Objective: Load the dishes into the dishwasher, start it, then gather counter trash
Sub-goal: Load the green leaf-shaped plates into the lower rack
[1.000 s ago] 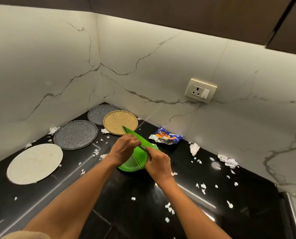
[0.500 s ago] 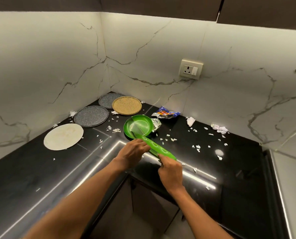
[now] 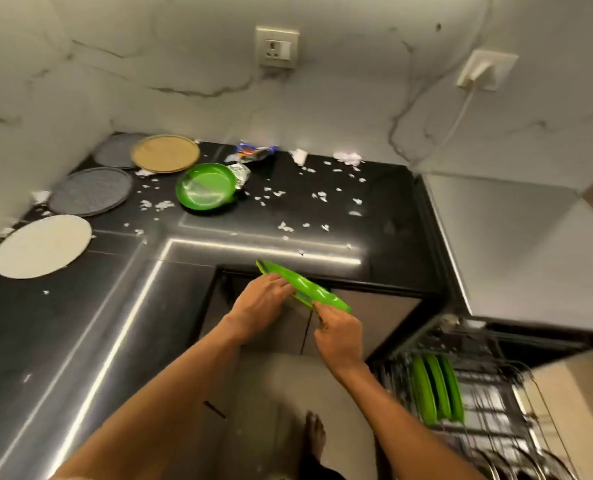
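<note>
Both my hands hold a green plate edge-on in the air, just off the counter's inner corner. My left hand grips its near-left rim and my right hand grips its lower right end. Another green plate lies flat on the black counter, touching a crumpled foil piece. At the lower right, the dishwasher rack stands pulled out with three green plates upright in it.
Two grey plates, a tan plate and a white plate lie along the left of the counter. A snack wrapper, crumpled tissues and several paper scraps litter the back. My bare foot is on the floor below.
My hands carried the green plate off the counter, back and to the right, toward the dishwasher rack that has come into view. The other green plate stayed on the counter.
</note>
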The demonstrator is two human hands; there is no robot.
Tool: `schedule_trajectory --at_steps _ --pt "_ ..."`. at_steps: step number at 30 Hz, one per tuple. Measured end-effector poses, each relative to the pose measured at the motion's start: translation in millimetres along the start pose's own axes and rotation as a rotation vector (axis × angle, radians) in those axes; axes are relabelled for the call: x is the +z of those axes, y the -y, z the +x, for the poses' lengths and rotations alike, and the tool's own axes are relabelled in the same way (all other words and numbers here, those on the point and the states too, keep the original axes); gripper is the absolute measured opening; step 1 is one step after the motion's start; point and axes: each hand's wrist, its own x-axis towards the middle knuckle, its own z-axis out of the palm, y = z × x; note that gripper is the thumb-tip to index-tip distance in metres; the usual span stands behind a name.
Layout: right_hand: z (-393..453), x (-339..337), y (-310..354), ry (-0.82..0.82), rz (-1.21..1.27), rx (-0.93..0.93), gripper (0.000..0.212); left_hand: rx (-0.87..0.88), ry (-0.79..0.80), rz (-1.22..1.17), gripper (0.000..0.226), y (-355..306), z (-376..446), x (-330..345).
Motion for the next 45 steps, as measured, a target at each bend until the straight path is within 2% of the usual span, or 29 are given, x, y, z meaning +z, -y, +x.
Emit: schedule_trajectory --at_steps 10,18,20,23,27,30,35,40,45 --pt "-126 -79 -59 0.06 -0.186 0.18 0.039 0.061 0.117 -0.126 0.022 -126 -9 76" --pt "-219 -145 -117 0.075 -0.185 0.327 0.038 0.174 0.166 -0.125 0.019 -248 0 112" --pt "-245 -170 -131 0.067 -0.181 0.333 0.039 0.192 0.179 -0.14 0.024 -285 -1 124" --pt "-288 -203 -156 0.048 -0.173 0.355 0.034 0.217 0.154 -0.183 0.035 -344 -4 140" --pt "-345 -243 -191 0.091 -0.148 0.444 0.032 0.267 0.101 -0.195 0.038 -422 -8 152" --pt "-374 -273 -212 0.109 -0.162 0.481 0.044 0.284 0.117 -0.209 0.036 -468 -9 162" --pt "-394 -294 -242 0.131 -0.146 0.524 0.037 0.283 0.148 -0.212 0.036 -508 7 179" --pt "-389 -293 -276 0.149 -0.112 0.548 0.032 0.194 0.306 -0.158 0.02 -512 40 210" --pt "-369 -292 -322 0.258 -0.115 0.596 0.032 0.165 0.368 -0.223 0.019 -512 82 243"
